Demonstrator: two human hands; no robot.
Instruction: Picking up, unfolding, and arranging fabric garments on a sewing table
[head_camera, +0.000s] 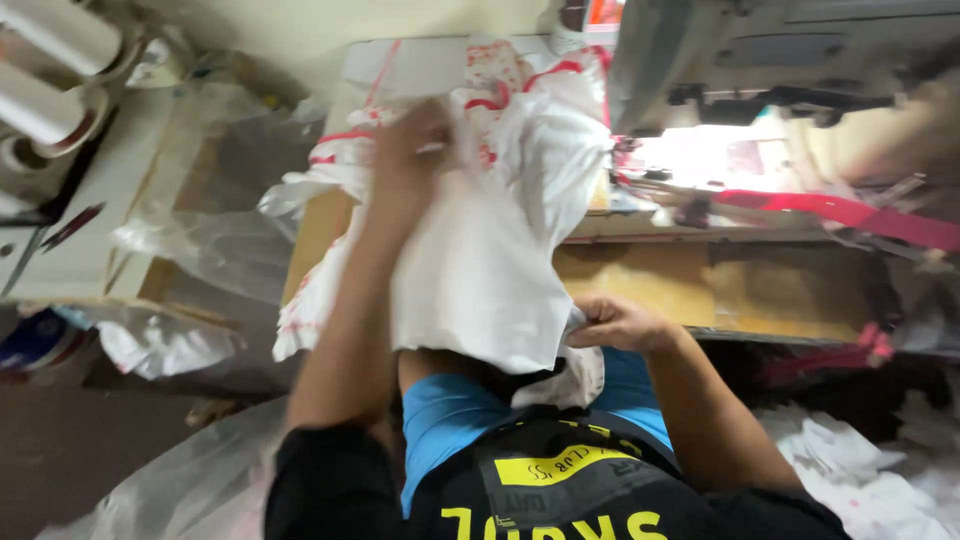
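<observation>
A white cloth piece (480, 270) with red trim drapes from the wooden table down to my lap. My left hand (410, 150) presses on its upper part, fingers closed into the fabric near a stack of similar white and red pieces (500, 75). At the table's front edge, my right hand (615, 322) grips the cloth's lower corner. The motion blurs the picture.
A sewing machine (760, 60) stands at the right over a lit needle area, with a red strip (850, 212) beside it. White thread cones (50, 70) sit at far left. Clear plastic bags (210, 220) lie left of the table; a heap of white cloth (870, 470) lies lower right.
</observation>
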